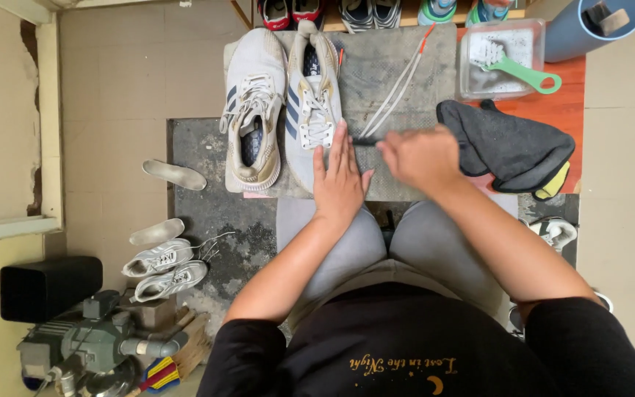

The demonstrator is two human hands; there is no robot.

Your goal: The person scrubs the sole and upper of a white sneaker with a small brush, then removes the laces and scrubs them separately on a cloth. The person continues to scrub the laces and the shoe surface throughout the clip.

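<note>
The left hand (339,180) is laid flat, fingers stretched out and held close together, palm down on the grey mat (376,81), with its fingertips just beside the heel end of the right-hand white shoe (314,103). The right hand (417,156) is curled closed around a thin dark tool (365,140), only the tip of which is seen poking out toward the left hand; what kind of tool it is cannot be told, since this hand is blurred.

Everything else is placed from the mat. Two white shoes are set side by side on its left half, toes pointing away from the person, the other white shoe (253,110) lying at the mat's left edge. White laces (398,84) are stretched diagonally across its middle, just above the right hand. To the right of the mat a dark cloth (508,147) is bunched up, touching the mat's edge. Beyond that cloth, at the mat's far right corner, a clear tray (472,88) is seen with a green-handled brush (523,70) resting in it.

Left of the mat, down on the floor, two loose insoles (174,175) are lying, and near them another pair of white shoes (163,268). Below the mat, the person's grey-clad knees are tucked against its near edge.
</note>
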